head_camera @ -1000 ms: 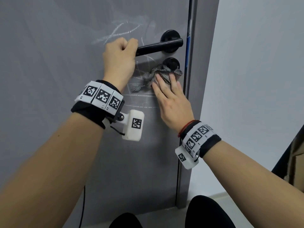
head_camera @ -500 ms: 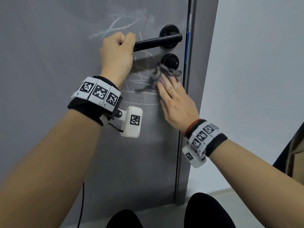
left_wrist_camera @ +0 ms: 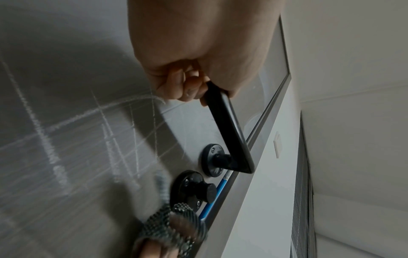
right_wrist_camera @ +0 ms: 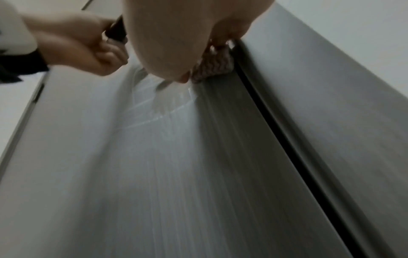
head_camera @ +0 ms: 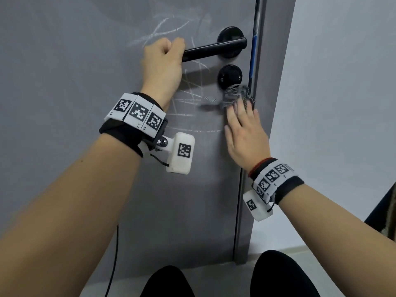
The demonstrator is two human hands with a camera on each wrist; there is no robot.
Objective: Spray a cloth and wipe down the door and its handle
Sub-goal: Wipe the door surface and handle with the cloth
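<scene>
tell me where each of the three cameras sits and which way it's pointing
Head: on the head, looking down at the grey door; both forearms, left hand gripping the black lever handle, right hand pressing the cloth.
Left wrist: looks along the fist toward the handle and the lock knob.
Right wrist: looks up the door from under the palm.
All share the chalk scribbles.

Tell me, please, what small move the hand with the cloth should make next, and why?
Probably sweep the cloth leftward across the door. The right hand presses it flat near the door's edge below the lock knob, while white scribbles remain between it and the left hand, whose grip is on the handle.
</scene>
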